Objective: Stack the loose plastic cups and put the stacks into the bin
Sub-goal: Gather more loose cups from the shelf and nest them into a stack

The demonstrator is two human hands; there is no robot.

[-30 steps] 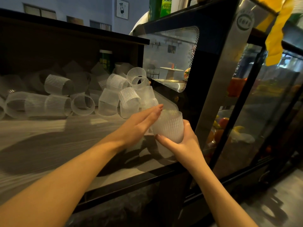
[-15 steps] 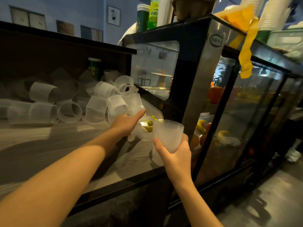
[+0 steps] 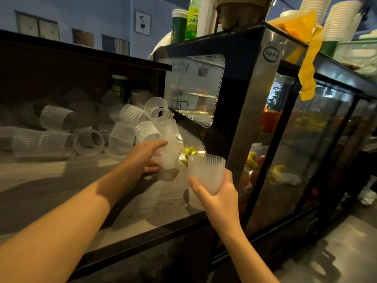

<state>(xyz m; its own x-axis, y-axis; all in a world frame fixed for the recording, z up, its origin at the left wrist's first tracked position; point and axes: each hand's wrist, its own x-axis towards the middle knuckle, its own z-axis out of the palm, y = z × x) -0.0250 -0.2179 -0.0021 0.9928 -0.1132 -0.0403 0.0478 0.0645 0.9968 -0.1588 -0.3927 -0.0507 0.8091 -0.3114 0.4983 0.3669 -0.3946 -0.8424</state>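
right hand [image 3: 219,198] fingers curled round upright cup stack [image 3: 205,176], mouth up | left hand [image 3: 148,158] gripping loose cup [image 3: 168,156] at pile edge, just left of stack, level | nearer hand: left | bin unseen

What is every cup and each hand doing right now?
left hand: grips a cup at the pile's edge
gripped cup: held, tilted
right hand: holds a cup stack from below
cup stack: upright, mouth up, off the counter
loose cups: lying on their sides, unstacked
counter: carries the cup pile
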